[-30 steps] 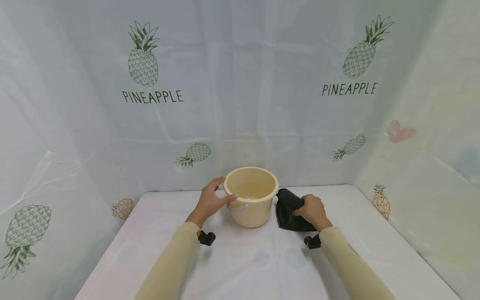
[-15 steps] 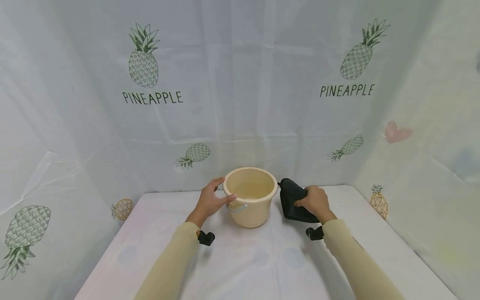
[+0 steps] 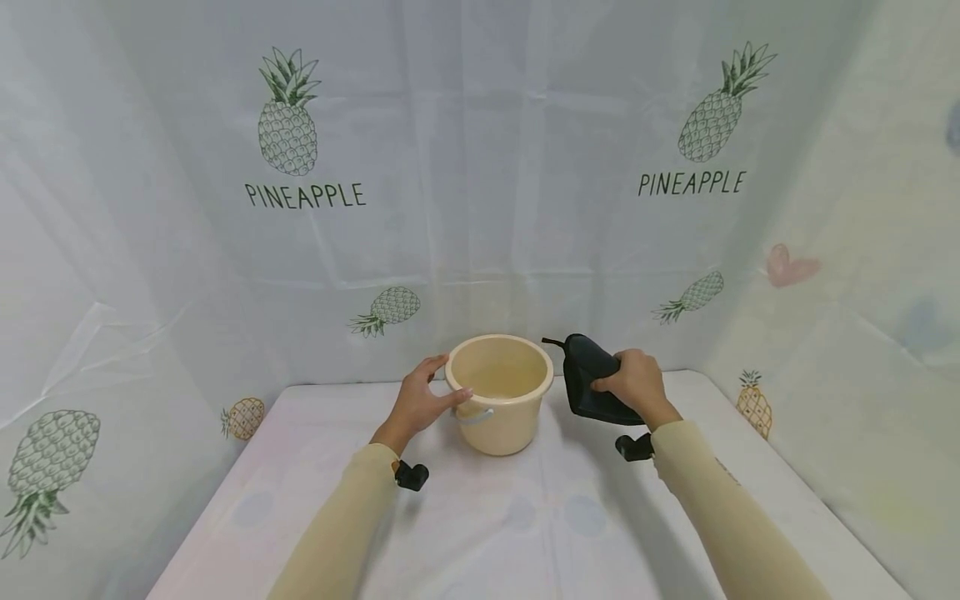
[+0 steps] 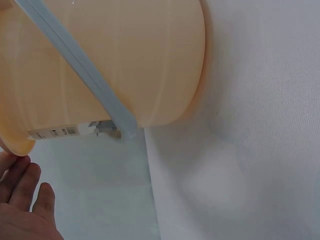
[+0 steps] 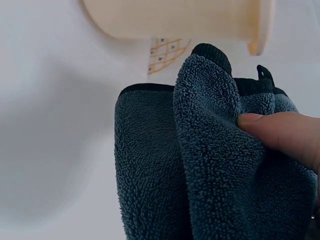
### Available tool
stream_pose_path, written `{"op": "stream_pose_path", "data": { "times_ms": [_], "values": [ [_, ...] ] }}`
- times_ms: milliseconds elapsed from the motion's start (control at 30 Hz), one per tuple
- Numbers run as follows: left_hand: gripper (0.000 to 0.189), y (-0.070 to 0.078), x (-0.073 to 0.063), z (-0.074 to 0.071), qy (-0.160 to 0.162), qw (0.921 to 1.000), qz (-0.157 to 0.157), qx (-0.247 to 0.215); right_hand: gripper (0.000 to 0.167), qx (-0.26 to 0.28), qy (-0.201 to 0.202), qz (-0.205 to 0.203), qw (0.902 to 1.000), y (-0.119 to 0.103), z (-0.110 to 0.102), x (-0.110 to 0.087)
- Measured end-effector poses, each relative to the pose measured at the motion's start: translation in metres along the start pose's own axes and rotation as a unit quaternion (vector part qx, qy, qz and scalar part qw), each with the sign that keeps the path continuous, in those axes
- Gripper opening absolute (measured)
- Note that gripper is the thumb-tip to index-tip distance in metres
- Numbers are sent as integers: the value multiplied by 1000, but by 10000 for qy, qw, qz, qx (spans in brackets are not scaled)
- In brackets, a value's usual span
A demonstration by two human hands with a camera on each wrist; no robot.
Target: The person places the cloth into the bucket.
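Note:
A cream plastic bucket (image 3: 501, 425) with a grey handle (image 4: 80, 60) stands upright at the back of the table. My left hand (image 3: 420, 400) holds its rim from the left, the thumb at the near side and the fingers further back; in the left wrist view those fingertips meet the rim's edge. To the right of the bucket, my right hand (image 3: 633, 385) grips a folded dark blue-grey towel (image 5: 215, 165), raised above the table with its shadow below. The thumb presses into the plush fabric. Black trim and a small hanging loop (image 5: 265, 74) show at one edge.
A white cloth covers the table (image 3: 495, 533). Behind it and on both sides hangs a pale curtain (image 3: 487, 167) printed with pineapples, close behind the bucket. Each wrist carries a small black camera mount, one beside the left sleeve (image 3: 352, 508).
My right hand has lifted the towel from the table, moving it up and slightly right, and its loop now sticks out. The left hand and the bucket hold their place.

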State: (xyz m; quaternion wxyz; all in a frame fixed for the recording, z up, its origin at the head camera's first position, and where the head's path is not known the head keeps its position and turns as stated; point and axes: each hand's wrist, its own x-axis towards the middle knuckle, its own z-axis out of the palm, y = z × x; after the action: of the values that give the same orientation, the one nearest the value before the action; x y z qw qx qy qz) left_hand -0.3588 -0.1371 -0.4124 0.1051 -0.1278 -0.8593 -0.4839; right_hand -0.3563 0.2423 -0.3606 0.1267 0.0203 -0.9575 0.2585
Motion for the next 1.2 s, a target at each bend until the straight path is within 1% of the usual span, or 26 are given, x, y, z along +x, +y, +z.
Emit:
{"op": "stream_pose_path", "data": {
  "times_ms": [267, 467, 700, 900, 1200],
  "values": [
    [92, 2, -1, 1, 12, 10000, -36, 52, 47, 9, 105, 13, 9999, -4, -9, 6],
    [88, 3, -1, 0, -4, 10000, 17, -4, 52, 21, 121, 96, 9999, -8, -19, 8],
    [92, 3, -2, -1, -17, 10000, 14, 42, 51, 67, 188, 86, 9998, -14, -30, 10],
    [92, 4, -2, -2, -21, 10000, -2, 42, 51, 75, 249, 93, 9996, -21, -40, 11],
    [91, 4, -2, -1, -19, 10000, -12, 61, 53, 184, 430, -58, 9989, -32, -54, 12]
  ]
}}
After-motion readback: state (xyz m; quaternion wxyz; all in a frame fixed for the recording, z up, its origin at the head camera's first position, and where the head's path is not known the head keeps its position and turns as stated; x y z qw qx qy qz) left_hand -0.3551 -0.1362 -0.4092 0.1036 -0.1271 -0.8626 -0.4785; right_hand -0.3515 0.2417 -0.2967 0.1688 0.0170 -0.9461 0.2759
